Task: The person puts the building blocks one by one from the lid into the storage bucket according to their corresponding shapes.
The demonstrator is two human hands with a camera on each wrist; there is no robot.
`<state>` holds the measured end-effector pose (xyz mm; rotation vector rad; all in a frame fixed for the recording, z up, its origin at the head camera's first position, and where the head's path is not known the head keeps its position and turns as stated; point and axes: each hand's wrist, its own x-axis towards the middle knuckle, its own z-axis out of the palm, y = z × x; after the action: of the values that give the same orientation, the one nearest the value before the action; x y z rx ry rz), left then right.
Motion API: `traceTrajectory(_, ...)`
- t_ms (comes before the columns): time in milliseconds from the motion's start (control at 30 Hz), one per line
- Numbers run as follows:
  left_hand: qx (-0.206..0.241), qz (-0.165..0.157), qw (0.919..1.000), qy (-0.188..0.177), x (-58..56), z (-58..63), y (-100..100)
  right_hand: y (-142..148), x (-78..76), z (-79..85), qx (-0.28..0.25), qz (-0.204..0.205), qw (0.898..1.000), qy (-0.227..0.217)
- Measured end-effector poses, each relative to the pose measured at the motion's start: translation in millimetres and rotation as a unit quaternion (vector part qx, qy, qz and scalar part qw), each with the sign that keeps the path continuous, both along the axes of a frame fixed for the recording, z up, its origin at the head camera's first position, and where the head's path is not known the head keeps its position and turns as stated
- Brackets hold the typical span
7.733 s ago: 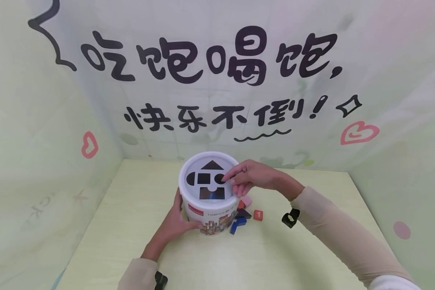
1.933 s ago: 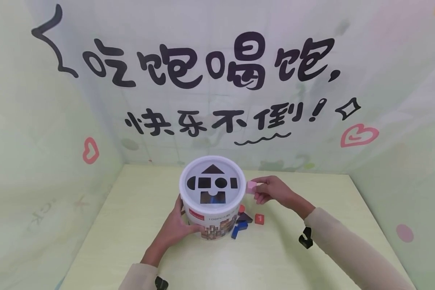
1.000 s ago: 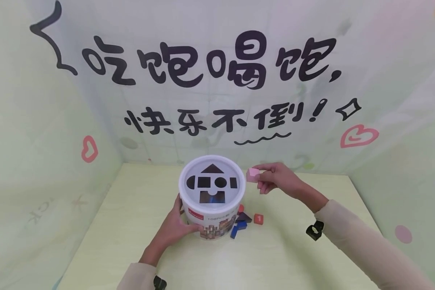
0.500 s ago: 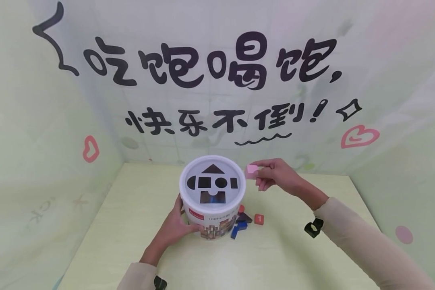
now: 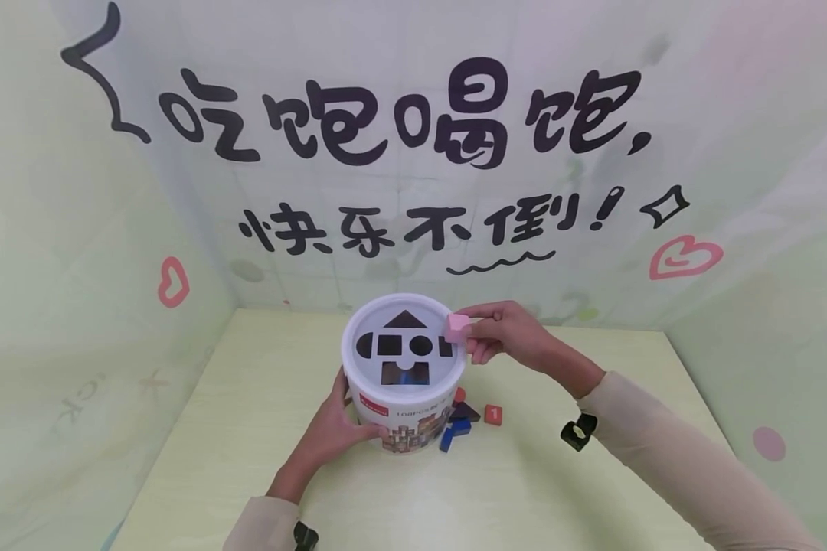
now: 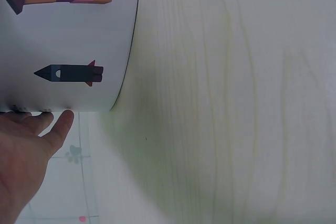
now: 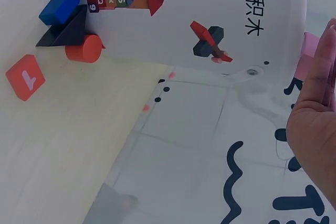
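Observation:
A white lidded block bucket (image 5: 375, 394) stands upright on the table, its lid cut with several shaped holes. My left hand (image 5: 327, 430) grips the bucket's left side, thumb across the front; in the left wrist view its fingertips (image 6: 65, 119) meet the bucket wall. Between thumb and fingers my right hand (image 5: 513, 330) pinches a pink block (image 5: 458, 327). That block is over the right edge of the lid, partly covering the rectangular hole (image 5: 445, 347). The right wrist view shows the pink block (image 7: 307, 56) beyond the hand, mostly hidden by it.
Several blocks lie at the bucket's right foot: a red numbered block (image 5: 493, 415), a dark triangle (image 5: 466, 413), blue blocks (image 5: 459, 428) and a red cylinder (image 7: 84, 49). Printed fabric walls (image 5: 303, 283) enclose the table (image 5: 248, 367) at the back and sides.
Earlier my right hand was at the lid without a visible block; later it held the pink block right of the bucket, lifted it, and moved it left over the rim. My left hand stayed put.

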<state>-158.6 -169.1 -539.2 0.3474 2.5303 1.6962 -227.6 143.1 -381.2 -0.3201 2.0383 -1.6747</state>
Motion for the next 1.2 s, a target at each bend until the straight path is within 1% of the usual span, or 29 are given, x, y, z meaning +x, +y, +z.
traceTrajectory(267, 0.004, -0.004, 1.0000, 0.001, 0.7, -0.2, 0, -15, -0.4, -3.2, 0.010, 0.003, 1.000, -0.008)
traceTrajectory(500, 0.004, -0.001, 1.0000, -0.007, 1.9, 0.8, 1, -27, -1.3, -4.5, 0.026, 0.033, 0.999, -0.006)
traceTrajectory(833, 0.005, -0.006, 1.0000, 0.000, 0.8, 0.5, 0, -40, -0.8, 0.6, 0.029, 0.054, 0.998, -0.009)
traceTrajectory(933, 0.005, -0.006, 1.0000, -0.004, 0.7, 0.2, 0, -43, -1.2, 1.6, 0.040, 0.056, 0.998, -0.004)
traceTrajectory(1067, 0.004, -0.002, 1.0000, -0.009, 0.8, 0.2, 0, -49, -2.3, 3.9, 0.059, 0.063, 0.996, 0.012)
traceTrajectory(1200, 0.006, -0.002, 0.9999, -0.010, 0.0, -1.0, 0, -56, -2.7, 8.0, 0.070, 0.061, 0.995, 0.023)
